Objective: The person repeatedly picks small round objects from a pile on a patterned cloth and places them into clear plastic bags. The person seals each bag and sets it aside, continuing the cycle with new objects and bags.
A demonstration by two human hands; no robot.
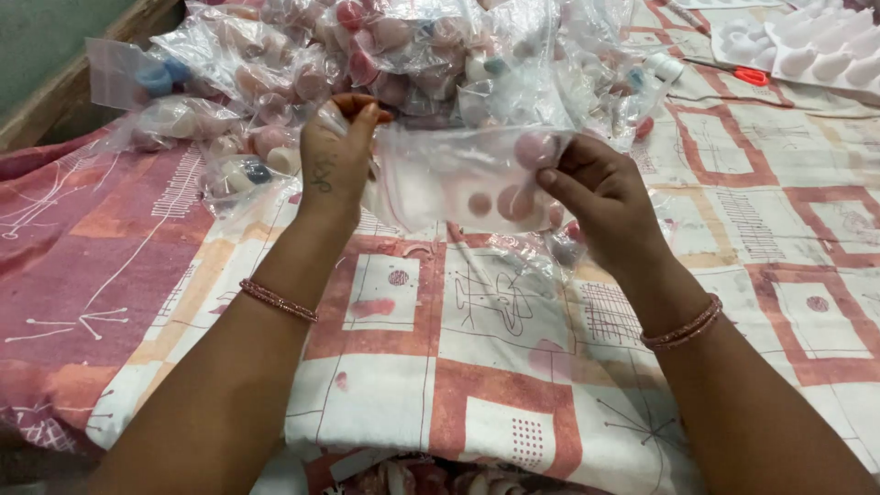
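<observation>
I hold a small clear plastic bag (458, 179) stretched between both hands above a patterned cloth (477, 367). Several small pink round pieces (513, 202) lie inside it. My left hand (335, 156) pinches the bag's left top corner. At the bag's right end, my right hand (600, 197) grips the plastic, its fingers closed over one pink piece. Both wrists wear thin pink bangles.
Behind the hands lies a heap of clear bags (385, 55) filled with pink, white and blue pieces. A white moulded tray (807, 46) and red-handled scissors (747, 75) sit at the far right. A wooden edge (64, 92) runs along the far left.
</observation>
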